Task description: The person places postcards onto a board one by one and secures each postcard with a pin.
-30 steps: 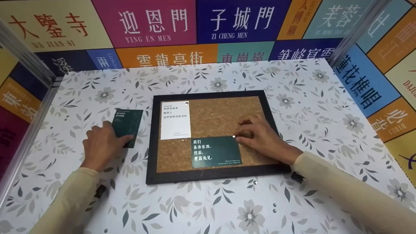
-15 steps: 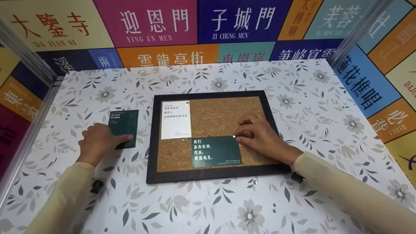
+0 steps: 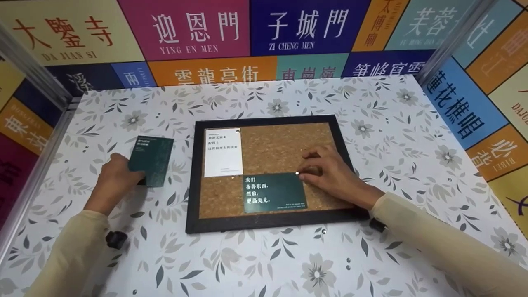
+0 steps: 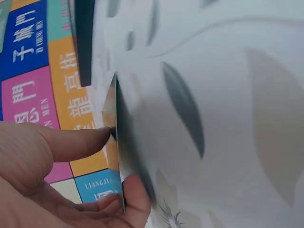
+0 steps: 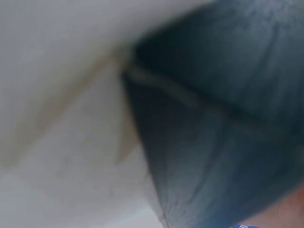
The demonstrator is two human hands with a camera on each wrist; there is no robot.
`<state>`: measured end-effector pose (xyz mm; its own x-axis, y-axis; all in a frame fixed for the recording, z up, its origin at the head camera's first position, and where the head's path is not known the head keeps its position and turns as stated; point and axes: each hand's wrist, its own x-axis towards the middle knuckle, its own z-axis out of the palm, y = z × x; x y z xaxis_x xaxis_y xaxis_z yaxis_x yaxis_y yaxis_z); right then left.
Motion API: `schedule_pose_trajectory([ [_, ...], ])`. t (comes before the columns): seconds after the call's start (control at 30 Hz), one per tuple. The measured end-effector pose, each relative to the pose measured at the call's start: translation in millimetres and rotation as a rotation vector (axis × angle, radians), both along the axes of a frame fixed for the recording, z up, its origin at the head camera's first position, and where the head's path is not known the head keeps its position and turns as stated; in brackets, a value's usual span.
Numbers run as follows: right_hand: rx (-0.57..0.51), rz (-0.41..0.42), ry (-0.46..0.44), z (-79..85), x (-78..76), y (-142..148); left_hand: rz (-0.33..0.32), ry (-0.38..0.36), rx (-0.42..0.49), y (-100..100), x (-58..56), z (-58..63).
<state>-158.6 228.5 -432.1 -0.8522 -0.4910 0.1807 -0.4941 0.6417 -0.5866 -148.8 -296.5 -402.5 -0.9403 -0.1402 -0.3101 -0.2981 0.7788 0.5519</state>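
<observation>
My left hand point(image 3: 112, 181) pinches a dark green printed card point(image 3: 152, 161) left of the corkboard. The left wrist view shows that card point(image 4: 117, 147) edge-on and lifted, thumb on one face and fingers on the other. On the cork face of the black-framed corkboard point(image 3: 272, 148), another green card point(image 3: 274, 193) lies lengthwise with white writing. At its upper right corner my right hand point(image 3: 330, 175) holds a small white pushpin point(image 3: 297, 173) at the fingertips. A white card point(image 3: 223, 152) sits at the board's upper left, with a small pin at its top right corner.
A floral cloth point(image 3: 247, 264) covers the table. Near the board's front edge lies a small shiny pin point(image 3: 324, 232). Panels with large coloured characters point(image 3: 198, 29) stand behind and at both sides. The right wrist view is blurred.
My left hand has moved left with the green card, which is now raised and slightly tilted. The right hand has stayed at the corner of the card on the board.
</observation>
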Motion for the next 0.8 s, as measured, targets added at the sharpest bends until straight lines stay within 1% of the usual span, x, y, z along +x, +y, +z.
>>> schedule_pose_trajectory([
  [0.07,-0.002,-0.003,-0.003,-0.1,-0.2,0.0,-0.003,0.022,0.028,-2.8,2.1,1.4],
  [0.17,-0.005,-0.004,-0.006,-0.4,-0.6,0.1,0.043,0.058,0.109,-2.5,5.8,2.2],
  [0.3,-0.007,0.0,-0.002,-0.7,-0.6,0.6,0.123,0.082,0.306,1.9,9.8,2.8],
  [0.37,-0.009,-0.002,-0.002,-0.7,-0.7,0.9,0.138,0.1,0.396,4.9,10.8,3.5],
  [0.4,-0.011,-0.001,-0.002,-0.8,-0.8,1.1,0.141,0.111,0.424,6.0,10.8,3.9],
  [0.6,-0.016,0.001,-0.016,0.4,-1.6,0.2,0.166,0.185,0.551,15.7,7.7,6.1],
  [0.8,-0.011,0.006,-0.009,0.0,-0.5,1.2,0.218,0.228,0.653,36.1,7.0,10.5],
])
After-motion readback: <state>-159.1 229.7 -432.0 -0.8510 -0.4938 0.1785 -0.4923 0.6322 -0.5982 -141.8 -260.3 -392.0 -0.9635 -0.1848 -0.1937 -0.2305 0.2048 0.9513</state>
